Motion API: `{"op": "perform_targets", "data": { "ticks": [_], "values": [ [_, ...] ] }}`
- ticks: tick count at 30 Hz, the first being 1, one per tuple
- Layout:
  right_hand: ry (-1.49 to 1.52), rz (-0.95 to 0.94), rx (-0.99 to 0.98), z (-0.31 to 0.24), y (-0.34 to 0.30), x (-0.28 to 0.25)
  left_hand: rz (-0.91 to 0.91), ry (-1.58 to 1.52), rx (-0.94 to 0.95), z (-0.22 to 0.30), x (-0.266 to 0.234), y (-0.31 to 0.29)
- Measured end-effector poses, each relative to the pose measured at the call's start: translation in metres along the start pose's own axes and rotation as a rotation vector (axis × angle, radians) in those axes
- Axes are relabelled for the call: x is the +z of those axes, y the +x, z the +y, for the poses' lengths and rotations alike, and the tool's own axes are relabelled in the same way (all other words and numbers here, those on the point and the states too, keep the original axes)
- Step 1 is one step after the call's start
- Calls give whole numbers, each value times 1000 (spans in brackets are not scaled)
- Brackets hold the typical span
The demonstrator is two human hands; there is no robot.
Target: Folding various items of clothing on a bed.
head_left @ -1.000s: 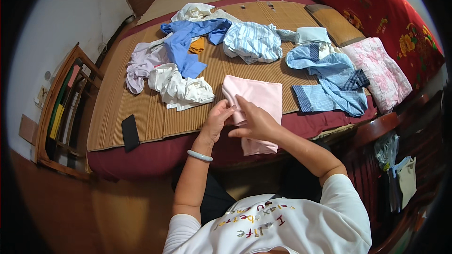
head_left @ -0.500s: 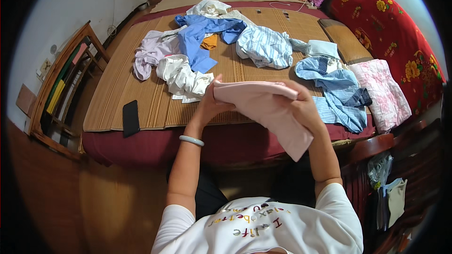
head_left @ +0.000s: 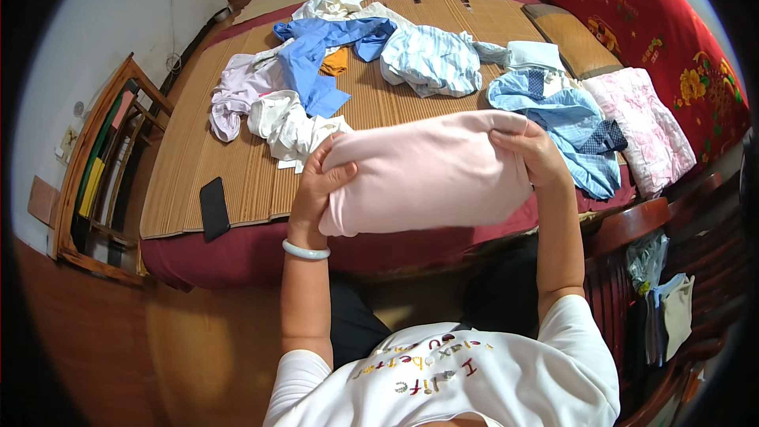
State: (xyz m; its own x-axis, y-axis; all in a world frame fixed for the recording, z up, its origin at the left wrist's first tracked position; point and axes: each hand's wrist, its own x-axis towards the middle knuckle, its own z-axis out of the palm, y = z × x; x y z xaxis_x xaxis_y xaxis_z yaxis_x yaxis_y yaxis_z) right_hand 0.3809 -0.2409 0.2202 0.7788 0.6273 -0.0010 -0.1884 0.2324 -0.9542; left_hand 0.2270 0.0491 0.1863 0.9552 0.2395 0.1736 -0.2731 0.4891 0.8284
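From afar I have the soft, smooth pale-pink cloth [head_left: 431,178] stretched between my left hand [head_left: 318,186] and right hand [head_left: 539,152], each gripping one end, above the near edge of the maroon-covered bed [head_left: 245,257]; it looks doubled over, not laid down. Unfolded on the ribbed tan mat [head_left: 186,178] lie a crumpled white garment [head_left: 286,128] and a limp plain-blue one [head_left: 304,71]

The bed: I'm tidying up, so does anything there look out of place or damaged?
The black phone, perhaps: it lies aslant, its near end poking past the front edge of the mat, which looks careless. The pink cloth shows no damage, and I see no spill.
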Motion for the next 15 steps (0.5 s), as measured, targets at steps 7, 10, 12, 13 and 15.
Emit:
{"op": "perform_targets", "data": {
  "ticks": [7,10,12,13,15],
  "values": [
    [-119,151,93,78,84,-38,199,436,-106,-68,-83,68],
    [-653,372,118,147,112,-103,208,713,-226,-97,-89,77],
    [-585,343,123,147,118,-93,225,757,-217,-91,-96,70],
    [-526,341,129,145,116,-95,202,873,-271,-88,-88,67],
    [-743,380,44,147,110,-93,176,990,-328,-87,-77,59]
  ]
}}
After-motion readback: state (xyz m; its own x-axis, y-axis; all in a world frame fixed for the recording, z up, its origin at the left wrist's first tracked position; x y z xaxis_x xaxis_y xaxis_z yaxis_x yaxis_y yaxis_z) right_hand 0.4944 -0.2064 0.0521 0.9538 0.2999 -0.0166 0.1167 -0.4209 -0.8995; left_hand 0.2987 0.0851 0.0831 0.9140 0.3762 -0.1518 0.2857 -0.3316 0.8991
